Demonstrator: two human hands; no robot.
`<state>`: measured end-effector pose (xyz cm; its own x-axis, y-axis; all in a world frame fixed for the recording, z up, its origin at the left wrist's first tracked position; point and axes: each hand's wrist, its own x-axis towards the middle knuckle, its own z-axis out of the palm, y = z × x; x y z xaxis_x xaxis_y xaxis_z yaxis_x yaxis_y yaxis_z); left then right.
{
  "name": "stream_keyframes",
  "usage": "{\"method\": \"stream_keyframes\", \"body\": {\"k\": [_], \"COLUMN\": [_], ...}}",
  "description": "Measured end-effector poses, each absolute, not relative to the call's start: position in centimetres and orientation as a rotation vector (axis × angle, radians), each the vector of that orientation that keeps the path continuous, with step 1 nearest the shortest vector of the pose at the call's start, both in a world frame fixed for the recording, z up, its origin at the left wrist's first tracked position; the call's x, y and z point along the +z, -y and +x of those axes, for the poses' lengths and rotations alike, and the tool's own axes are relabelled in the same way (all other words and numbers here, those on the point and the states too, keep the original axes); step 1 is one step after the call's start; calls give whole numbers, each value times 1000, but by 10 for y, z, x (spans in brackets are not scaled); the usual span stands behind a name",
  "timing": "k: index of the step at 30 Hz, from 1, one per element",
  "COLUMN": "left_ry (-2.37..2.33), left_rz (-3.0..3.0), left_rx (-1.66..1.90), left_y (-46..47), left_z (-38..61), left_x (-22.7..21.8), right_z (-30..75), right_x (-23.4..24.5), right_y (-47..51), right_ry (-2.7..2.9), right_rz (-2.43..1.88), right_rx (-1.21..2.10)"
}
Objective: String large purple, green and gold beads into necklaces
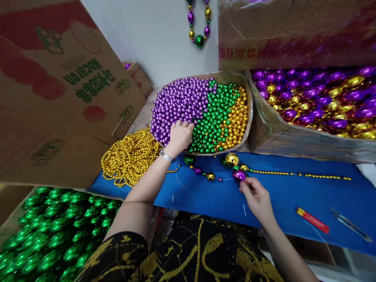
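Fingertips of left grip [179, 135] hidden in small beads [188, 102]; hung necklace [199, 27] cut by top edge, green balls [53, 231] by btm-left.

Left hand [179, 135] outstretched (right hand [257, 197] pinched)

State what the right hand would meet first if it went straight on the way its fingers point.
The purple bead, just ahead of the right hand; the two may already touch, as depth is unclear. Beyond it lies the gold bead.
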<state>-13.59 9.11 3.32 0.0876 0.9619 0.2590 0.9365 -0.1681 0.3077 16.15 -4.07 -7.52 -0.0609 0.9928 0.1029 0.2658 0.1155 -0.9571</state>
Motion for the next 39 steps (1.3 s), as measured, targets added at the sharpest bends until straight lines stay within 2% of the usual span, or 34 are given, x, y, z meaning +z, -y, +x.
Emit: {"method": "stream_keyframes", "body": {"k": [2, 4, 6, 9, 39], "left_ry": [-1707, -1323, -1023, -836, -773], "left_rz": [1949, 1487, 1089, 805, 774], "left_rx": [991, 1197, 1224, 1183, 1138], "left_y": [-86, -76, -65, -52, -37], "left_z": [-127, -115, -100, -84, -74], "left_x": [33, 31, 28, 24, 16], "right_z": [161, 160, 159, 158, 161], "right_x": [-72, -69, -65, -60, -51], "right_y": [43, 45, 46, 47, 52], "right_ry": [1562, 1623, 1674, 1723, 1781], "right_rz": [-1280, -1271, -1272, -1277, -1280], "right_rx": [969, 896, 819, 734, 648]}}
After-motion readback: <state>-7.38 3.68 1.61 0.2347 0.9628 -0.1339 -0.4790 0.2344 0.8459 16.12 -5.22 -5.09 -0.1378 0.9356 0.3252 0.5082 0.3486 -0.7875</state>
